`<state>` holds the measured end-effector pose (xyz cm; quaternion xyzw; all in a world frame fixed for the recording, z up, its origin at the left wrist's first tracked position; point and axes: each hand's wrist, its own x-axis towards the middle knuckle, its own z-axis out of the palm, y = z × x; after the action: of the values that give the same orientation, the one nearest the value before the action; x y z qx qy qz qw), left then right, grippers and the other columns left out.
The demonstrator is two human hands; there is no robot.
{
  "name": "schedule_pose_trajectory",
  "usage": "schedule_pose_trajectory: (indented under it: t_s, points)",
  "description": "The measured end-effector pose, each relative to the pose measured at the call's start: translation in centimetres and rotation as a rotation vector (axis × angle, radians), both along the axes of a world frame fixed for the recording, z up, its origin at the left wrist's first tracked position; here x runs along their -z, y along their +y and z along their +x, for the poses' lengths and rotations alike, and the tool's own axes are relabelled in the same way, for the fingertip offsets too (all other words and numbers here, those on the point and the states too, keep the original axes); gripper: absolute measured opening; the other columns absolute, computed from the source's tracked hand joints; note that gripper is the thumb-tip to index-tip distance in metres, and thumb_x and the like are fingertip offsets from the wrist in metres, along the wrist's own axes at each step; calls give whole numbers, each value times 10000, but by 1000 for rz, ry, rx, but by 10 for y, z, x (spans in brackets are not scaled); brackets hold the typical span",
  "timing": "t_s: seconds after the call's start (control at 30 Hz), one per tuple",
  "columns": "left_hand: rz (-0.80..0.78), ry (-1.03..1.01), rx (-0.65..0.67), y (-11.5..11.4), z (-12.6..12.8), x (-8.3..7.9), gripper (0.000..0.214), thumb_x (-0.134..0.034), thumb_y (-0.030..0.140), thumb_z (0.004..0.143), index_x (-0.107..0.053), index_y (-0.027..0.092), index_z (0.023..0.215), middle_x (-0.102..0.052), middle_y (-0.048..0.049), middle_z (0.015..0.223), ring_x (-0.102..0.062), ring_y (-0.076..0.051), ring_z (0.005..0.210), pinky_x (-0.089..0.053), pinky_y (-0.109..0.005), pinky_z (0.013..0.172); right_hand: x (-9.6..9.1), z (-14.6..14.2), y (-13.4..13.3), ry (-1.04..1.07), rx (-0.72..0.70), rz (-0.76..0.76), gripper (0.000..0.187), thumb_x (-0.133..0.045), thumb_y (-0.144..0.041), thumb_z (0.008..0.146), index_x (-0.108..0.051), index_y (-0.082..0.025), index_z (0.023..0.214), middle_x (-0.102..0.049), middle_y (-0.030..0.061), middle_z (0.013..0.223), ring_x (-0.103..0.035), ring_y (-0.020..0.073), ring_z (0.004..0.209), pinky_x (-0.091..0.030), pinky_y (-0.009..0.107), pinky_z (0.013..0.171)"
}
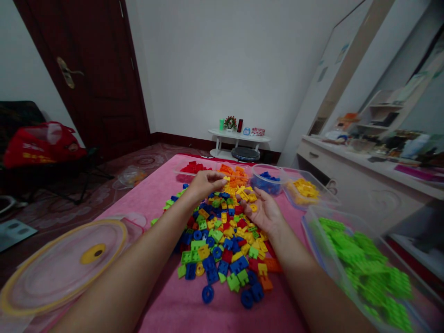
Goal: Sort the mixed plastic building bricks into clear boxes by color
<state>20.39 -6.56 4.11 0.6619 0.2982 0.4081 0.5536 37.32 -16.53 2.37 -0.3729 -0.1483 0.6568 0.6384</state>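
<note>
A large mixed pile of toy building blocks (222, 236) in yellow, green, blue, red and orange lies on a pink cloth (166, 300). Over the far side of the pile, my left hand (206, 183) pinches a small yellow block (226, 178) between thumb and fingers. My right hand (266, 212) is turned palm up, its fingers curled around several yellow blocks (248, 194). Among the loose pieces at the near edge are blue rings (207, 294) and green blocks (233, 282).
Clear containers along the far edge hold red blocks (194, 167), orange blocks (236, 175), blue blocks (268, 176) and yellow blocks (303, 188). A larger bin with green blocks (364, 268) stands at right. Round lids (65, 263) lie at left. Beyond are a door and a low white table (239, 136).
</note>
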Motion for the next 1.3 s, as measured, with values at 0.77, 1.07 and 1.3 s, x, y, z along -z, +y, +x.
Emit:
schedule_pose_trajectory:
  t_s: [0.77, 1.07, 1.3]
  points:
    - [479, 146, -113, -17, 16, 4, 223, -586, 238, 779, -705, 152, 945, -715, -68, 951, -658, -176, 848, -520, -278, 760, -9, -26, -6, 159, -38, 118, 253, -345, -342, 883, -519, -161, 904, -582, 53, 701, -456, 70, 452, -274, 107, 298]
    - [417, 107, -125, -9, 15, 8, 204, -585, 259, 770, -709, 151, 891, -723, -63, 893, -665, -178, 815, -517, -280, 730, -67, 93, -7, -597, 614, -78, 297, -176, -251, 899, -464, -221, 833, -514, 40, 724, -530, 133, 615, -461, 252, 521]
    - [430, 104, -116, -10, 16, 7, 202, -580, 249, 770, -714, 164, 895, -722, -55, 878, -664, -168, 810, -514, -268, 717, -91, 180, 3, -1595, 528, -385, 465, -337, -430, 860, -543, -171, 1186, -603, 195, 981, -599, 285, 810, -452, 419, 680]
